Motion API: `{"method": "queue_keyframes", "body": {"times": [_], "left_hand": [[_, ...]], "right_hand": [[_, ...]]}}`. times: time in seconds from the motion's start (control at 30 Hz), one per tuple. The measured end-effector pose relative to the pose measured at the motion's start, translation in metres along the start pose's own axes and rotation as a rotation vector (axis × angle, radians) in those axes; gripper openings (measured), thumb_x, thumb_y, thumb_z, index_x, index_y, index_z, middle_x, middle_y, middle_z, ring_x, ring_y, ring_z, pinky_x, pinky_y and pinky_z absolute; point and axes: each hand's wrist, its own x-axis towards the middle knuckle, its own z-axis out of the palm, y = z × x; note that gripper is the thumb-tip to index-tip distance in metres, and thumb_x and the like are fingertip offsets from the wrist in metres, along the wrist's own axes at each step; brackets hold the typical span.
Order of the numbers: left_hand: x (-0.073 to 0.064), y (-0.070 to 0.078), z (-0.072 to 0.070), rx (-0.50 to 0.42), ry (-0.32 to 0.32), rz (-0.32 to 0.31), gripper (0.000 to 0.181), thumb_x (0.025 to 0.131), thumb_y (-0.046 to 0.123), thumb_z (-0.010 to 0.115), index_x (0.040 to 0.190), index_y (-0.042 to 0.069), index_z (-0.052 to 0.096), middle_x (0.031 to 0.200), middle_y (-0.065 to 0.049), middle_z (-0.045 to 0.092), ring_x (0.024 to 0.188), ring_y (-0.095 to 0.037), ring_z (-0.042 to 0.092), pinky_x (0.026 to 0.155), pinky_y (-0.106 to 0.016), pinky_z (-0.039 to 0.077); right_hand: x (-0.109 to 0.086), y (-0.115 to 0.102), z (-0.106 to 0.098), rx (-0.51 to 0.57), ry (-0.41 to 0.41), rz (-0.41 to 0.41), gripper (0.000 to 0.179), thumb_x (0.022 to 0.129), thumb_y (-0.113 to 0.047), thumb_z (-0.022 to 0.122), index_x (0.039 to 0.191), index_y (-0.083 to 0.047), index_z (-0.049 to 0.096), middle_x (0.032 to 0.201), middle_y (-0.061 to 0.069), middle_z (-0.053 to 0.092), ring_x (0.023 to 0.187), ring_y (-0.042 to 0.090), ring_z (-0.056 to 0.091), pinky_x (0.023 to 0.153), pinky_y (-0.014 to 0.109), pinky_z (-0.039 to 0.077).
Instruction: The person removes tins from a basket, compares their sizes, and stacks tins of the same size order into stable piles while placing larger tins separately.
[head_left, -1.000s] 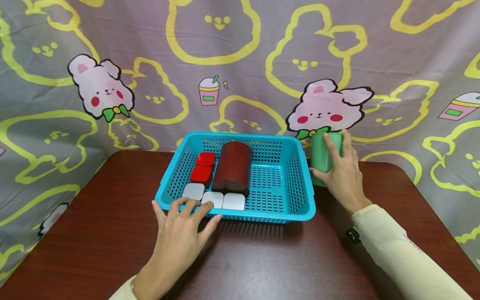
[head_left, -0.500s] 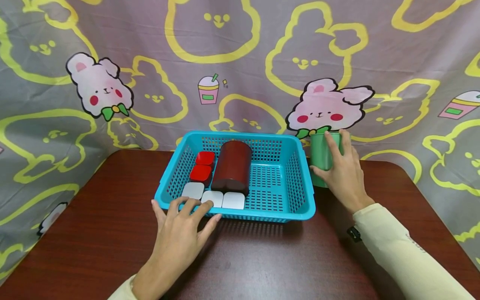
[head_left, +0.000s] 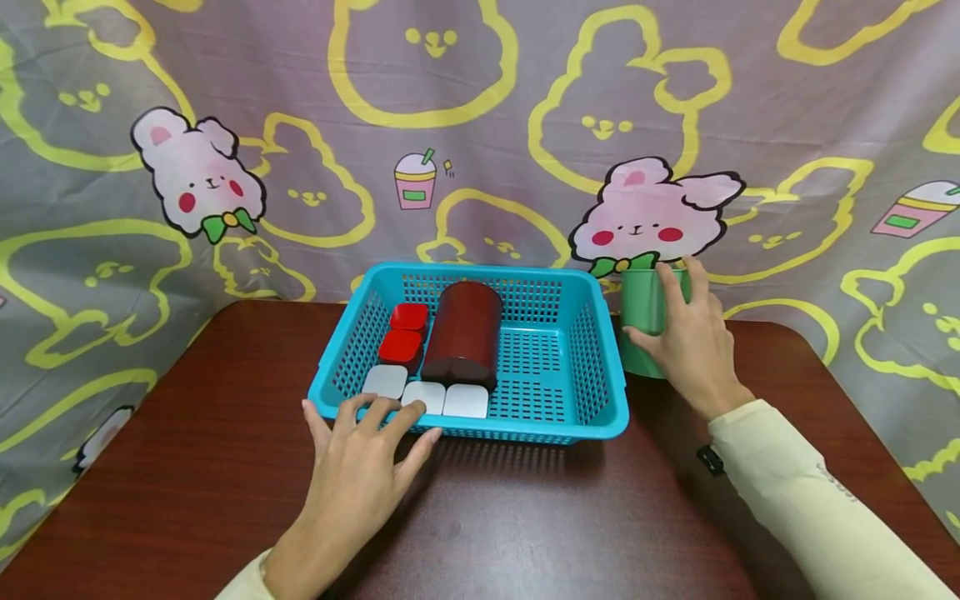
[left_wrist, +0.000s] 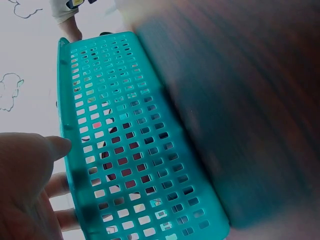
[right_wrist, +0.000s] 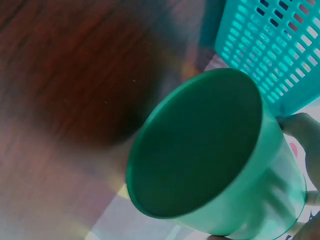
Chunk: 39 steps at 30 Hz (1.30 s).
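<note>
My left hand (head_left: pixel 360 467) holds the front rim of a blue perforated plastic basket (head_left: pixel 525 429), its fingertips over the edge near the white tops inside. In the left wrist view, the thumb touches the outer side of the basket rim (left_wrist: pixel 73 165) and two fingers show behind it. My right hand (head_left: pixel 693 350) grips a green cup (head_left: pixel 640 308) just right of the basket, thumb on its left side and fingers over the top. The right wrist view shows the cup (right_wrist: pixel 265 195) tilted, its wide dark end facing the camera; whether it touches the table cannot be told.
Inside the basket lie a dark brown cylinder (head_left: pixel 465 329), two red-topped pieces (head_left: pixel 401 346) and three white-topped pieces (head_left: pixel 465 402). The basket's right half shows its bare floor. A brown wooden table (head_left: pixel 187 433) carries everything, with a patterned cloth (head_left: pixel 480 108) hanging behind.
My right hand and the green cup have shifted slightly to the right, and the cup's lower end sits a little lower in view. The left hand and basket stay put.
</note>
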Motion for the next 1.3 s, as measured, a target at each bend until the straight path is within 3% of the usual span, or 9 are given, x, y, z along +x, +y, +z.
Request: {"method": "queue_keyframes", "body": {"times": [0.23, 0.5, 0.9, 1.3], "left_hand": [[0.001, 0.0, 0.0, 0.007, -0.01, -0.001, 0.035, 0.093, 0.048, 0.077, 0.114, 0.02, 0.08, 0.108, -0.01, 0.076, 0.114, -0.041, 0.063, 0.102, -0.095, 0.016], [0.001, 0.0, 0.001, 0.006, -0.007, 0.005, 0.035, 0.092, 0.047, 0.078, 0.113, 0.02, 0.08, 0.108, -0.01, 0.076, 0.113, -0.042, 0.063, 0.101, -0.095, 0.016], [-0.001, 0.0, 0.001, -0.003, 0.012, 0.009, 0.034, 0.092, 0.046, 0.079, 0.113, 0.019, 0.08, 0.106, -0.009, 0.076, 0.113, -0.042, 0.063, 0.1, -0.095, 0.017], [-0.001, 0.001, 0.001, -0.001, 0.008, 0.003, 0.035, 0.09, 0.045, 0.081, 0.113, 0.019, 0.08, 0.107, -0.01, 0.076, 0.113, -0.042, 0.063, 0.1, -0.095, 0.017]], "right_hand": [[0.005, -0.001, -0.003, -0.01, -0.059, 0.034, 0.098, 0.084, -0.026, 0.089, 0.158, -0.009, 0.028, 0.158, 0.029, 0.026, 0.116, 0.061, 0.048, 0.075, 0.076, 0.054], [0.008, -0.003, -0.003, -0.008, -0.076, 0.029, 0.096, 0.084, -0.025, 0.089, 0.158, -0.008, 0.031, 0.156, 0.031, 0.028, 0.12, 0.062, 0.045, 0.08, 0.077, 0.053], [0.005, -0.004, -0.001, 0.018, -0.02, 0.034, 0.088, 0.084, -0.024, 0.09, 0.152, -0.003, 0.039, 0.154, 0.03, 0.033, 0.121, 0.062, 0.045, 0.081, 0.077, 0.052], [-0.001, -0.002, 0.008, 0.005, 0.108, 0.002, 0.062, 0.087, -0.017, 0.086, 0.128, 0.009, 0.047, 0.135, 0.033, 0.046, 0.115, 0.058, 0.053, 0.081, 0.077, 0.052]]}}
